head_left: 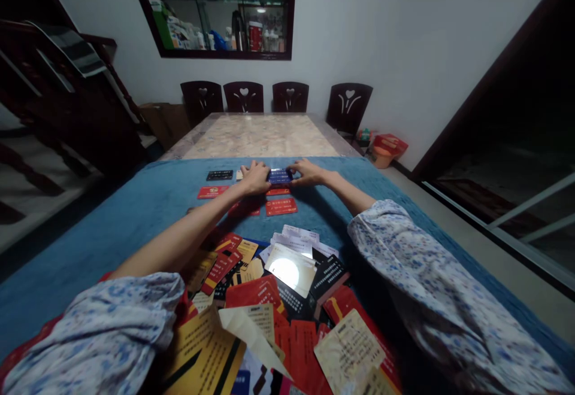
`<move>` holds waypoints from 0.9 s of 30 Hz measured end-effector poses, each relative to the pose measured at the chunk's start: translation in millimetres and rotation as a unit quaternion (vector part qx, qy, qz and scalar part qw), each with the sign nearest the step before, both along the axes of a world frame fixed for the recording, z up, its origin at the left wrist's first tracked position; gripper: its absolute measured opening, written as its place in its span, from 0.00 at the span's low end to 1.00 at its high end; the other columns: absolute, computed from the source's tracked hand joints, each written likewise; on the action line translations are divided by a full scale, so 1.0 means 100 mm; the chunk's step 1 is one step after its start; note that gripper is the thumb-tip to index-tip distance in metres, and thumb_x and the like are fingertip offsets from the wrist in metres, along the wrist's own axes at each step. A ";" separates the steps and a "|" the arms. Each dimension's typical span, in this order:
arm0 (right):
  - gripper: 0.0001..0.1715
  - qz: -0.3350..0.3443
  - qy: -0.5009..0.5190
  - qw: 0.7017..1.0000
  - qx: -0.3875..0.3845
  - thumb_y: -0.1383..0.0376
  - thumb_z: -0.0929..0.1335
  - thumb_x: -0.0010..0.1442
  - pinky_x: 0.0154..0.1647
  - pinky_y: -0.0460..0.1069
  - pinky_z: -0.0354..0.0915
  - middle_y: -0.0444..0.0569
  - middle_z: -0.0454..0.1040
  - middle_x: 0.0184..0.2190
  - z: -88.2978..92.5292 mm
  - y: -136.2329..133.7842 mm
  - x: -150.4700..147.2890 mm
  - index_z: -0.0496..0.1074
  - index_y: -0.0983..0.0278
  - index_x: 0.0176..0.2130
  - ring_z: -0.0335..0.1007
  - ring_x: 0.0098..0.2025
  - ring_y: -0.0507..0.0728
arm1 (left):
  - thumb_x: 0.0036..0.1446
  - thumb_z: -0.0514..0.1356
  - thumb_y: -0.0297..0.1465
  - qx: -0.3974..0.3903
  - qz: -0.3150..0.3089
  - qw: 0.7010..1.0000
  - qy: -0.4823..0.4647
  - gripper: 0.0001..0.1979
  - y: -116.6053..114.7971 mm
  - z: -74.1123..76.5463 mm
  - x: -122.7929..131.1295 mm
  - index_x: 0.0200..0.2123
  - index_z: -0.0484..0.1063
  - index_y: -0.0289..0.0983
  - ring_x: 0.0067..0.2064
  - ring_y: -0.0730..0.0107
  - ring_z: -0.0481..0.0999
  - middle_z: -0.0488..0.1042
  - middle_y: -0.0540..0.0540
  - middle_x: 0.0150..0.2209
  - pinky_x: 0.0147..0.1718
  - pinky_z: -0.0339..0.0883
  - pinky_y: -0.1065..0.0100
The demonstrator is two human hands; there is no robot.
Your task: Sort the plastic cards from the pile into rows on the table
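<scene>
Holding blue card (280,176) between left hand (256,178) and right hand (308,172), both narrow on its ends, near far edge of blue cloth (148,215). Laid out: few cards in loose rows there (281,206), including black card (220,175). Remaining: overlapping card heap (296,341) toward near edge.

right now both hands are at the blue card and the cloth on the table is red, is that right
Not quite: the cloth on the table is blue, not red, as the head view shows. The rest stands: the left hand and the right hand are both at the blue card.
</scene>
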State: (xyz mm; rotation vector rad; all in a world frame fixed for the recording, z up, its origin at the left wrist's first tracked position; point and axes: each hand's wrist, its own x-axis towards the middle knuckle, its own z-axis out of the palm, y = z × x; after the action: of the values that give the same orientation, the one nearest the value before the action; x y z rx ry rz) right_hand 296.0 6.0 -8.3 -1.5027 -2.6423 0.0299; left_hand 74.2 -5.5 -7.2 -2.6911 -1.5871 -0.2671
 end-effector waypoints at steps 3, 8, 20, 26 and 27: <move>0.34 -0.005 -0.012 1.000 0.004 0.58 0.72 0.58 0.51 0.50 0.64 0.55 0.78 0.48 0.02 0.07 -0.01 0.73 0.66 0.61 0.70 0.51 0.62 | 0.55 0.59 0.30 -0.004 0.007 1.000 0.012 0.19 0.06 0.01 0.02 0.51 0.76 0.38 0.61 0.39 0.61 0.70 0.34 0.57 0.54 0.58 0.40; 0.30 -0.025 -0.039 0.999 -0.010 0.60 0.71 0.58 0.52 0.49 0.64 0.54 0.80 0.49 0.06 0.15 -0.05 0.74 0.65 0.59 0.73 0.50 0.61 | 0.55 0.59 0.30 -0.021 0.022 0.999 0.033 0.21 0.17 0.02 0.06 0.53 0.76 0.39 0.64 0.37 0.58 0.71 0.35 0.58 0.56 0.57 0.39; 0.31 -0.067 -0.075 0.994 -0.052 0.62 0.71 0.60 0.56 0.50 0.64 0.54 0.81 0.49 0.04 0.32 -0.17 0.73 0.64 0.61 0.76 0.50 0.60 | 0.50 0.59 0.27 -0.055 0.032 0.996 0.068 0.22 0.44 -0.04 0.16 0.49 0.78 0.37 0.64 0.35 0.60 0.76 0.34 0.55 0.57 0.54 0.33; 0.35 -0.109 -0.053 0.989 -0.090 0.63 0.72 0.57 0.43 0.45 0.68 0.53 0.81 0.50 0.10 0.31 -0.25 0.72 0.63 0.63 0.78 0.47 0.58 | 0.46 0.61 0.27 -0.061 0.020 0.995 0.079 0.19 0.50 -0.03 0.16 0.44 0.79 0.37 0.62 0.35 0.61 0.77 0.36 0.52 0.57 0.54 0.30; 0.35 -0.112 -0.050 0.988 -0.094 0.63 0.73 0.57 0.42 0.45 0.68 0.53 0.81 0.50 0.11 0.31 -0.26 0.72 0.63 0.63 0.78 0.47 0.59 | 0.46 0.61 0.27 -0.062 0.019 0.995 0.082 0.18 0.51 -0.03 0.16 0.43 0.79 0.37 0.63 0.35 0.61 0.77 0.36 0.51 0.58 0.54 0.31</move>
State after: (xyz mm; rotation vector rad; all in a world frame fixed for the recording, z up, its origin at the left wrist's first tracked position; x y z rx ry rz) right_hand 269.8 37.3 2.2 -1.9007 -2.5908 0.1965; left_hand 90.7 45.4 -9.7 -2.6860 -1.6552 0.0524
